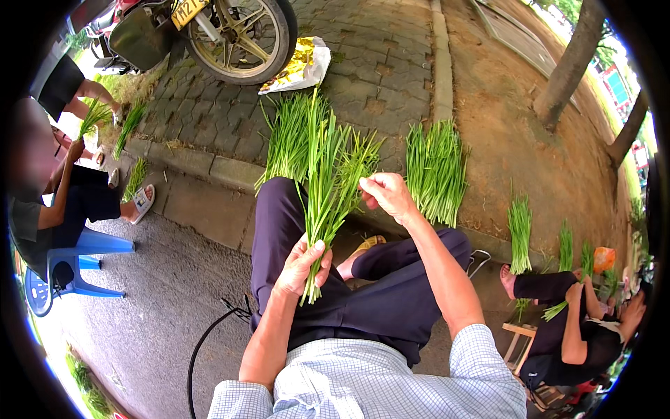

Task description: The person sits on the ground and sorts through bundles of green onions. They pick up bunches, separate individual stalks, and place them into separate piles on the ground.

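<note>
My left hand (305, 266) is closed around the pale lower stems of a bunch of long green leaves (320, 188), perhaps garlic chives, fanned out above my lap. At the bunch's right edge is my right hand (384, 195), its fingers curled near the leaf tips; whether it pinches a leaf cannot be told. Behind the held bunch, a pile of similar green leaves (290, 133) lies on the paving by my knee. Another laid-out pile of green leaves (437, 173) is to the right, beyond my other knee.
A motorcycle wheel (241, 39) stands ahead, beside a gold and white sheet (309, 65). A stone kerb (183, 157) crosses in front. One person sits on a blue plastic chair (86, 262) at left; another at right, by a wooden stool (519, 340). Both hold green bunches.
</note>
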Demonstrator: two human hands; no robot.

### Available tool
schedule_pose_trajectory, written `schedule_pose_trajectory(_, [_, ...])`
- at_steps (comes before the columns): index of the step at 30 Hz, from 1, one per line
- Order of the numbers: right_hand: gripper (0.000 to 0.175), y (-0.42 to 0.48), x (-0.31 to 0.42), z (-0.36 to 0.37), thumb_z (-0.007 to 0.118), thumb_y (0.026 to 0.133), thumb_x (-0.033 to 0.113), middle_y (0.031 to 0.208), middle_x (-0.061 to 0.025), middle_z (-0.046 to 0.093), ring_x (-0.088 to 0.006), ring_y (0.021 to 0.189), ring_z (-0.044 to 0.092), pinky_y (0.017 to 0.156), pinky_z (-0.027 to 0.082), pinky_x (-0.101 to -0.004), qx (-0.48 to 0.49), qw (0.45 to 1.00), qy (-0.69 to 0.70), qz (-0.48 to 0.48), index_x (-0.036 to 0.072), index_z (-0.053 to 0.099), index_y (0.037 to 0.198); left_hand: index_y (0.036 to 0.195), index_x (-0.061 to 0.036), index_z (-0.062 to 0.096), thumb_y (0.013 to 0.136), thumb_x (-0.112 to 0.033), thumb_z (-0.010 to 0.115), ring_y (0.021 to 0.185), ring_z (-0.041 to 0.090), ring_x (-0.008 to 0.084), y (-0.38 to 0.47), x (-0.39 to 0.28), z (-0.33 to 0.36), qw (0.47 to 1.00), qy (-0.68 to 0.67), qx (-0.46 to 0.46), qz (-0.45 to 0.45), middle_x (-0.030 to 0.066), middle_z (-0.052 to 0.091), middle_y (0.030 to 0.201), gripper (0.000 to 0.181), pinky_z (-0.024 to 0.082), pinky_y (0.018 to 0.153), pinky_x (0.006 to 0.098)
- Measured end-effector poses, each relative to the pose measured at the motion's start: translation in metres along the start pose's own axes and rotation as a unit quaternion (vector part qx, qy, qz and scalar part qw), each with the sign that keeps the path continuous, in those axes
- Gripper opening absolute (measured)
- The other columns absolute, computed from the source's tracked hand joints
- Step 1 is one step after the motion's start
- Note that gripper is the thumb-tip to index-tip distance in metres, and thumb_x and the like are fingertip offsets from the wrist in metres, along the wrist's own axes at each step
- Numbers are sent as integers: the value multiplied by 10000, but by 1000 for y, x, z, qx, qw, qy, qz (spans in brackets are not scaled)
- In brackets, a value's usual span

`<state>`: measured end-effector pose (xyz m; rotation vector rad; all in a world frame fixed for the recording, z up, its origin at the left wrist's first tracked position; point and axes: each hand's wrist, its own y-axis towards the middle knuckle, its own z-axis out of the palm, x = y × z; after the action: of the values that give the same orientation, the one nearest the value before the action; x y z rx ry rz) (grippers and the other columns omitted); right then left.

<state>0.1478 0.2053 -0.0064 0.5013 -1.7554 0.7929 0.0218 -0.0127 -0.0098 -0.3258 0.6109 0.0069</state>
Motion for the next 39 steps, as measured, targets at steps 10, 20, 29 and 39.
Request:
schedule_pose_trajectory(10, [365, -28, -26, -1, 673, 851, 367, 644, -33, 611, -95, 503, 559, 472, 454, -224, 143, 984, 15, 107, 3, 683, 818, 1050, -107, 496, 930, -259, 600, 392, 446, 120, -2, 2, -1, 1000, -12, 15, -7, 53, 503, 661, 220, 374, 348, 217])
schedule_pose_trajectory(20, [277, -48, -58, 35, 632, 898, 259, 960, -56, 670, -149, 769, 640, 657, 539, -282, 221, 916, 310, 129, 62, 633, 1091, 1155, -49, 472, 849, -308, 700, 397, 446, 111, 0, 5, 2, 997, 10, 78, -15, 53, 497, 685, 462, 376, 340, 220])
schedule_pose_trajectory(29, [249, -50, -44, 39, 570, 912, 169, 1035, -74, 667, -196, 899, 640, 697, 528, -320, 155, 827, 540, 33, 57, 604, 1132, 1163, -35, 469, 834, -78, 674, 384, 461, 116, 1, 4, 6, 998, 14, 16, -55, 61, 539, 682, 390, 375, 330, 226])
schedule_pose_trajectory(39, [254, -51, -37, 24, 577, 874, 178, 1031, -78, 654, -199, 956, 610, 833, 502, -354, 167, 825, 539, -9, 54, 618, 1092, 1179, -1, 468, 846, -89, 611, 355, 472, 166, 3, 8, 2, 998, -21, 11, -62, 109, 549, 691, 373, 403, 319, 245])
